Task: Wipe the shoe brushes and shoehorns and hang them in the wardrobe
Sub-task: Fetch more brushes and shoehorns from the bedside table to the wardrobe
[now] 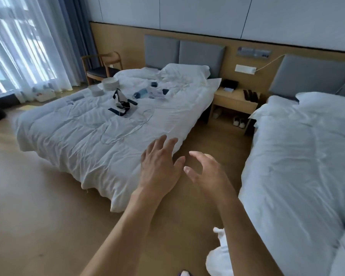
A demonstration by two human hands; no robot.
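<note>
Both of my hands reach forward over the wooden floor between two beds, and neither holds anything. My left hand [159,166] has its fingers spread, near the corner of the left bed [78,132]. My right hand [205,172] is beside it with loosely curved fingers. Several dark narrow items [251,95] stand on the bedside table [235,102] at the back; they are too small to tell apart. No wardrobe is in view.
The left bed carries stacked white plates [110,83], a black-and-white bundle [122,102], cables and small blue items. The right bed [307,156] borders the aisle. Slippers [239,121] sit under the bedside table. A wooden chair [102,66] stands by the curtains. White fabric [219,253] lies below my right arm.
</note>
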